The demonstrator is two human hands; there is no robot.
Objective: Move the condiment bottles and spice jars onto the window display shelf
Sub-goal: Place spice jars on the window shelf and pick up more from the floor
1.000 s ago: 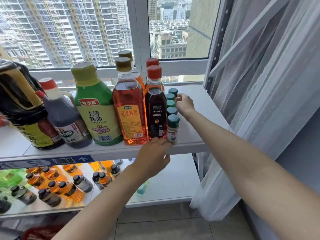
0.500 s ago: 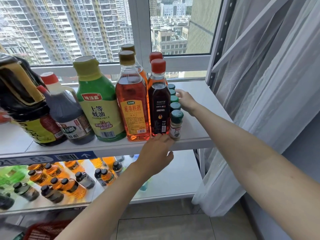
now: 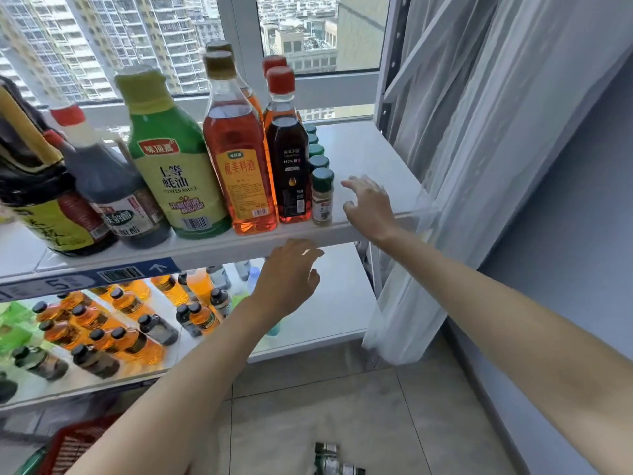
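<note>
head | spice jars [image 3: 322,195] beside dark bottle [image 3: 289,166] | curtain [image 3: 479,166] right

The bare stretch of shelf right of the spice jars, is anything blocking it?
Nothing visible does. The shelf is bare from the spice jars to the curtain; only the open right hand hovers there.

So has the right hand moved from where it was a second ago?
Yes. The right hand has drawn back from the rear spice jars toward the shelf's front edge, now beside the front spice jar without touching it.
</note>
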